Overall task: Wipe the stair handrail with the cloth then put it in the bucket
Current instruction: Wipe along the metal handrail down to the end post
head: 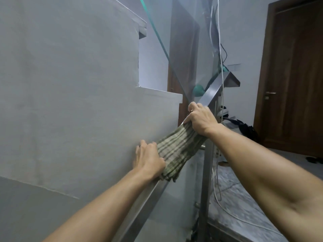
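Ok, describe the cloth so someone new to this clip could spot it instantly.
Find the slanted steel handrail running up the middle, beside the grey wall. Draped over it, between the left hand and the right hand, is the cloth. It is the only striped fabric, beige with dark green bands.

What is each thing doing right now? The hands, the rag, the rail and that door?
left hand: gripping the cloth's lower end.
right hand: gripping the cloth's upper end.
cloth: draped over the handrail, stretched between both hands.
handrail: metal, sloping, partly covered by cloth.
door: closed.
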Demonstrator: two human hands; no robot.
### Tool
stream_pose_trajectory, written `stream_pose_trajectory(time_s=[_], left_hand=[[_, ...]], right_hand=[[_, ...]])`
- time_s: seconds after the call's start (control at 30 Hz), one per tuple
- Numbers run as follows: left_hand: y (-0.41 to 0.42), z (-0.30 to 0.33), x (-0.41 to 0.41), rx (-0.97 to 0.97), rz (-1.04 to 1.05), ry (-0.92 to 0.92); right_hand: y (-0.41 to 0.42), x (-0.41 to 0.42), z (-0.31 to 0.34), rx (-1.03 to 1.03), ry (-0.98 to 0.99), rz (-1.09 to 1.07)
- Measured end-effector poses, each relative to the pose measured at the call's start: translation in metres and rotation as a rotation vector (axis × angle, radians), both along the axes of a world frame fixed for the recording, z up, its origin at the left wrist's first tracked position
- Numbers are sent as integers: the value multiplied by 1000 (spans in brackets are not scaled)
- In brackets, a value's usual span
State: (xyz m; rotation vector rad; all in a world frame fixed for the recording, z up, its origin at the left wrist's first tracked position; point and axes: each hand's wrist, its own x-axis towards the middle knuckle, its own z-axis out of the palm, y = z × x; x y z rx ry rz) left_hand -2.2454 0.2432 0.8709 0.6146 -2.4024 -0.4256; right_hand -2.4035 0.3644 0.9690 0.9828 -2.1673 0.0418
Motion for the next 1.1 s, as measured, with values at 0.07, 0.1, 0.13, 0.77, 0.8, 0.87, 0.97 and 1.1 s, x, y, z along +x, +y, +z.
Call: stream_pose_trajectory(time_s=[0.07, 0.1, 0.13, 0.77, 0.8, 0.87, 0.97, 1.1], left_hand=[[9, 0, -5, -187, 28, -48], [12, 1, -8, -270, 13, -22], [15, 2, -14, -317, -34, 23], [14, -22, -66, -192, -345, -82], [14, -25, -62, -189, -338, -82], [12, -31, -54, -189, -325, -81], [10, -43, -37, -191, -307, -89], [8, -57, -14, -195, -280, -96]], right_hand=[[-9, -9, -1, 30, 9, -30], [-11, -14, -2, 37, 16, -40], [-12, -18, -3, 36, 33, -42], [20, -40, -18, 287, -248, 82], [20, -38, -20, 296, -248, 86], [19, -32, -27, 303, -248, 97], [17, -22, -39, 320, -229, 128], [14, 1, -44, 386, -84, 184]])
